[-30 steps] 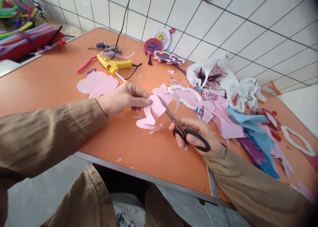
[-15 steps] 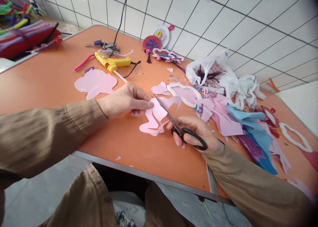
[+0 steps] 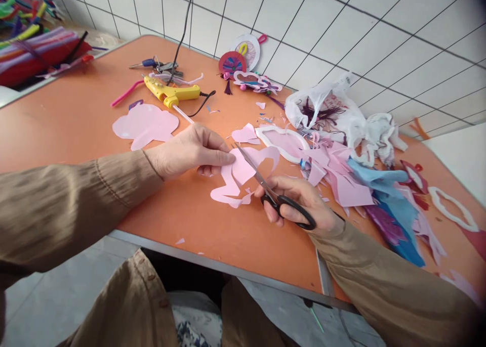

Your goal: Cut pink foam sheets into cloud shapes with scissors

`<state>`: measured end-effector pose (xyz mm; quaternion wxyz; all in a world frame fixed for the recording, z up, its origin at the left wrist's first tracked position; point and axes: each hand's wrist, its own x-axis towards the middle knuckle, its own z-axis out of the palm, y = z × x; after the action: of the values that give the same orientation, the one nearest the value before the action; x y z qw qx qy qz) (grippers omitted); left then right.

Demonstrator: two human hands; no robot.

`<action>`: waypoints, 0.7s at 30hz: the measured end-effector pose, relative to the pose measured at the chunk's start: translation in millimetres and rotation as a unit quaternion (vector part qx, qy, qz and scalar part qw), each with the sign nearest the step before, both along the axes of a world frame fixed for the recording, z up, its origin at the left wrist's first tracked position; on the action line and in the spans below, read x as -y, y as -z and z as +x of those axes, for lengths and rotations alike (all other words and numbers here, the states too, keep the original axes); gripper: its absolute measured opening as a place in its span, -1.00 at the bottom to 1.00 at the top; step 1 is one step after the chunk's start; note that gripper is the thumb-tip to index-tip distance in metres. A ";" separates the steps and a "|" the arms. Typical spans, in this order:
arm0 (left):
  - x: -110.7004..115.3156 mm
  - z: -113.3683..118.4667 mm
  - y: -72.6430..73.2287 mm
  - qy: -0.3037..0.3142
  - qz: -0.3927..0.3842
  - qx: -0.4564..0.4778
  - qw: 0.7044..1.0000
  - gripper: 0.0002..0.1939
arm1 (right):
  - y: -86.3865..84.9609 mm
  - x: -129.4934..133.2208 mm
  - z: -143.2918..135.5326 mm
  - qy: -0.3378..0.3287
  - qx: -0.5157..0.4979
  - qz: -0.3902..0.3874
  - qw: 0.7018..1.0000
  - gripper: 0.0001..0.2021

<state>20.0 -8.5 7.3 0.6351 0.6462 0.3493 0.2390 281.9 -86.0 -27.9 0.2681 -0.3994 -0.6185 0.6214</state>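
Note:
Between thumb and fingers, my left hand [image 3: 193, 149] pinches a piece of pink paper [image 3: 243, 170] partly cut into curved strips that hang down and curl to the right. My right hand [image 3: 299, 203] grips black-handled scissors [image 3: 283, 201], fingers through the loops. Their blades lie across the pink paper, tips close to my left thumb; the blades look nearly closed. A pink cloud-like paper cutout [image 3: 146, 126] rests on the table left of my left hand. Just beyond the held paper are a small pink scrap [image 3: 246, 134] and a white-rimmed pink shape [image 3: 283, 143].
A yellow glue gun [image 3: 170, 90] with its cord and a bunch of keys [image 3: 163, 66] lie at the back left. Decorated ornaments [image 3: 232, 64] lean by the tiled wall. To the right are a white plastic bag [image 3: 334, 106], pink offcuts [image 3: 349, 182] and blue fabric [image 3: 395, 210].
The hanging pink strips have swung slightly, and the curl on the right looks wider. Both hands and the scissors stay almost in place.

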 end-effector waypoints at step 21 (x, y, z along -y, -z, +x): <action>1.2 -0.4 -1.1 0.009 0.045 -0.026 0.999 -0.71 | -1.8 0.3 2.2 -0.002 0.007 -0.032 0.999 -0.48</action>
<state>19.6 -9.7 8.5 0.5983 0.6830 0.3492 0.2317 284.1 -86.3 -26.1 0.2498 -0.4109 -0.6011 0.6384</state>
